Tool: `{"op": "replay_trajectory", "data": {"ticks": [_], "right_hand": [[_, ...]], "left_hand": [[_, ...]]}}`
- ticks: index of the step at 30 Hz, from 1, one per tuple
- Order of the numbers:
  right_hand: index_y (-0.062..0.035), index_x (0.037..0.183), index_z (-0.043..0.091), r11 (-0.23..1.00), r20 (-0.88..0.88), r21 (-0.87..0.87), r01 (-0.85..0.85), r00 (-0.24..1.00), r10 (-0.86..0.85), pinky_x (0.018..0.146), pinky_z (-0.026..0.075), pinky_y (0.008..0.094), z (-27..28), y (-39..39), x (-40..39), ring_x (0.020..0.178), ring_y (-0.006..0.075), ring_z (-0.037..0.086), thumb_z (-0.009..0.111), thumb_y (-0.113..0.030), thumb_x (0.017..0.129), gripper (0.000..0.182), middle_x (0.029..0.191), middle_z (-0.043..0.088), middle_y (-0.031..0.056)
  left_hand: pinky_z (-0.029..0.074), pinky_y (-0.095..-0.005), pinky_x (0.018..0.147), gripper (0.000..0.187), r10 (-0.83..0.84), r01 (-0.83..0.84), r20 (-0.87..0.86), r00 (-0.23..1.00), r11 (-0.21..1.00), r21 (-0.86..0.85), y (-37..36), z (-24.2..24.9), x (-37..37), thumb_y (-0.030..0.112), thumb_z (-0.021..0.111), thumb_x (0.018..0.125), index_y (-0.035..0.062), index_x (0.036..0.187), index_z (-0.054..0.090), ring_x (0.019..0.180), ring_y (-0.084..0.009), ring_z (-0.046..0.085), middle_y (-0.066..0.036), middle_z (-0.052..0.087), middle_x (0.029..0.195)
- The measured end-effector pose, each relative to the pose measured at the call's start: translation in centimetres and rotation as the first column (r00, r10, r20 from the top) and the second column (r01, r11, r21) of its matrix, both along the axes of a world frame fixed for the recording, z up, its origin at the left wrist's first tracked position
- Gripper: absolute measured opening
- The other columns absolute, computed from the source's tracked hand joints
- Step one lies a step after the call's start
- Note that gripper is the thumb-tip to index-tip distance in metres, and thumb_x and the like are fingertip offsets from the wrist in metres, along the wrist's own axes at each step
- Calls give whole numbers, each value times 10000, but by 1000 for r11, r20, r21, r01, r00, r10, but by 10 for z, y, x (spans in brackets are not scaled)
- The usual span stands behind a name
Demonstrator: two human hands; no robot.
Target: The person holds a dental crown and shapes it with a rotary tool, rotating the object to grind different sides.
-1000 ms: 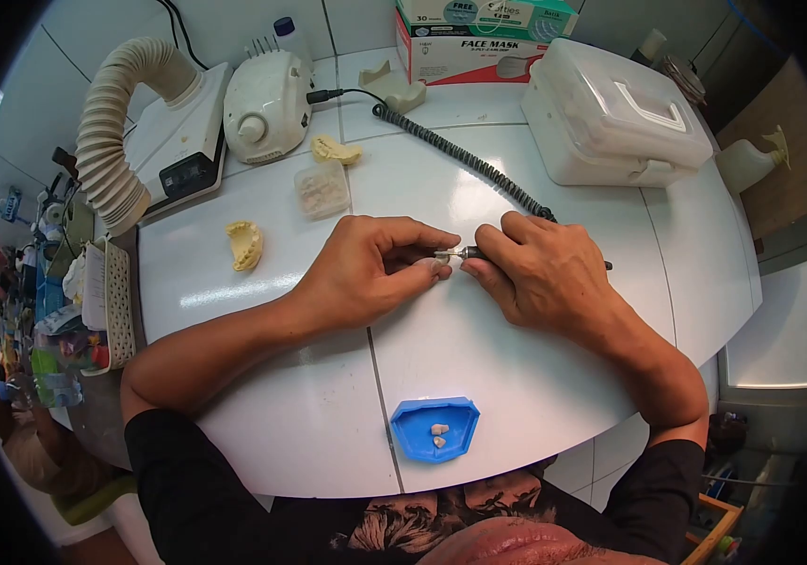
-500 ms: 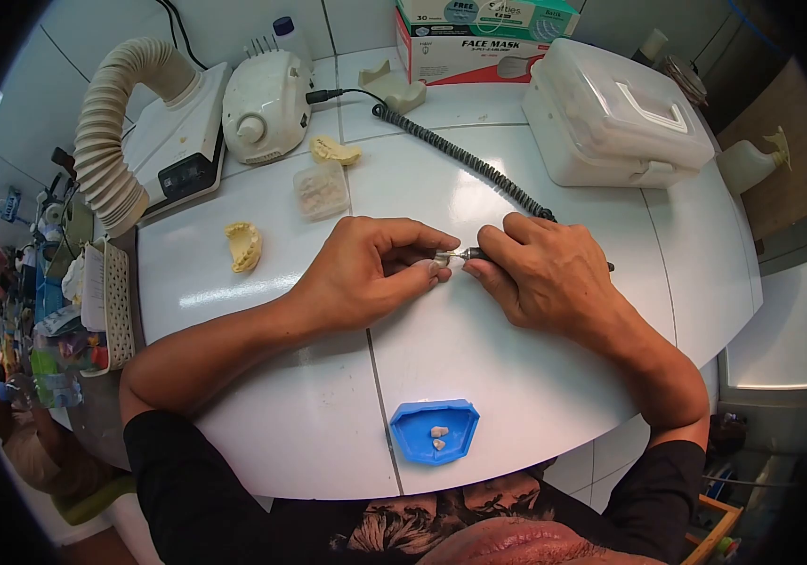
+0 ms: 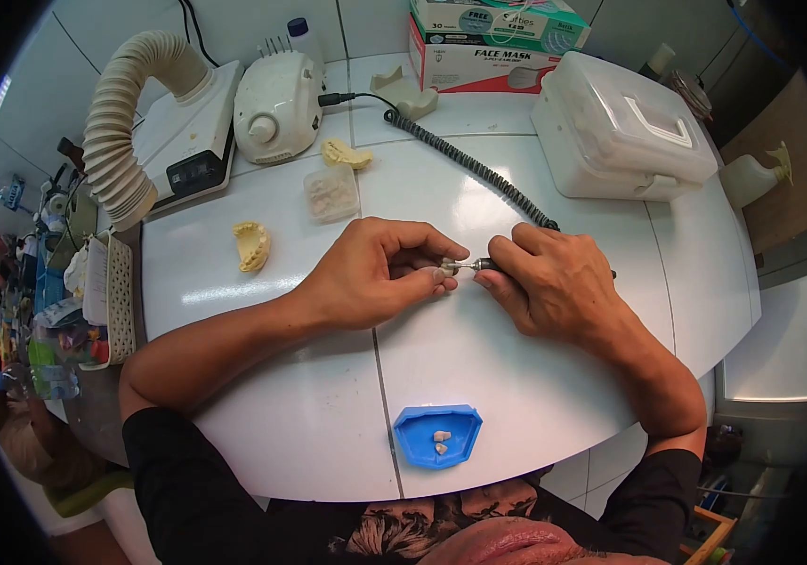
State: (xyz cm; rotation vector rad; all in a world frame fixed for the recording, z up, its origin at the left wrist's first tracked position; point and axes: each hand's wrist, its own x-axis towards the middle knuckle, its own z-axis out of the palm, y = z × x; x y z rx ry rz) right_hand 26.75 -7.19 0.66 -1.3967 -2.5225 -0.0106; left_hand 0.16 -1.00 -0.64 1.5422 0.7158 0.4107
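Observation:
My left hand [image 3: 375, 271] pinches a small pale dental piece [image 3: 447, 268] between thumb and fingertips, and the fingers partly cover it. In my right hand [image 3: 554, 280] is a dark rotary handpiece [image 3: 485, 265], held like a pen. Its thin metal bur [image 3: 465, 266] points left and meets or nearly meets the piece; exact contact is too small to tell. A coiled black cord [image 3: 479, 168] runs from near the right hand to the white micromotor unit [image 3: 279, 105]. Nearer my body, a blue tray [image 3: 405, 435] holds small tooth-like pieces [image 3: 441, 436].
Cream dental casts [image 3: 252, 247] [image 3: 346, 154] and a clear small box [image 3: 332, 194] lie left of centre. Behind stand a ribbed suction hose [image 3: 107, 132], face mask boxes [image 3: 479, 64] and a lidded white case [image 3: 625, 132]. A basket [image 3: 121, 301] stands at the left edge.
The whole view has shifted slightly. My right hand has moved a little right and down with the handpiece, showing more of its metal nose. My left hand keeps its pinch.

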Motion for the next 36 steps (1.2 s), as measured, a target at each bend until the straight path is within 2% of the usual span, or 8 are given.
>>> {"op": "replay_trajectory", "data": {"ticks": [8,23,36], "right_hand": [[-105,961,671,1000,-13,13,-6,1000,6,525,522,428,-1,0,0,639,279,696,703,-390,1077,309,764,630,72],[-109,956,666,1000,8,26,-8,1000,8,524,528,421,-2,0,-2,645,275,699,712,-386,1072,304,781,626,65],[-110,949,671,1000,3,25,-8,1000,8,520,523,413,-1,1,-1,644,266,698,711,-391,1074,310,774,624,61]], "left_hand": [[603,-306,1059,349,12,-11,34,999,1000,-20,0,-1,0,-23,644,1033,-62,1374,711,1125,-170,783,-127,803,1149],[605,-280,1029,350,13,-12,-32,999,999,36,-1,-1,1,-3,706,1021,-67,1364,725,1121,-165,784,-150,808,1189],[606,-278,1031,352,15,-14,-27,1000,999,35,-1,-1,0,-9,657,1029,-80,1369,710,1145,-171,785,-141,804,1170]]}}
